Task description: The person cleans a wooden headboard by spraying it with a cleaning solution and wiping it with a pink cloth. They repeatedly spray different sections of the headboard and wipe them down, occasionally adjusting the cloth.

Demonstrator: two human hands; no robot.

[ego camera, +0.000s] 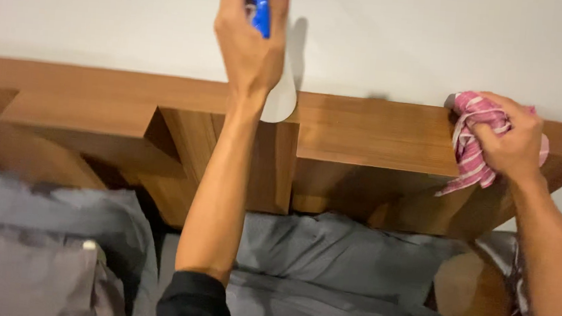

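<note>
My left hand (249, 37) is raised near the top of the view, gripping a spray bottle with a blue trigger head (260, 2) and a white body (281, 93) that hangs behind my wrist. My right hand (509, 141) presses a crumpled pink-and-white striped cloth (470, 144) onto the top ledge of a wooden headboard (371, 132), near its right end. The bottle is held above the headboard's middle, in front of the wall.
A pale wall (407, 33) rises behind the headboard. Grey pillows (340, 251) and rumpled grey bedding (30, 238) lie below it. A recessed wooden shelf (75, 109) forms the headboard's left part.
</note>
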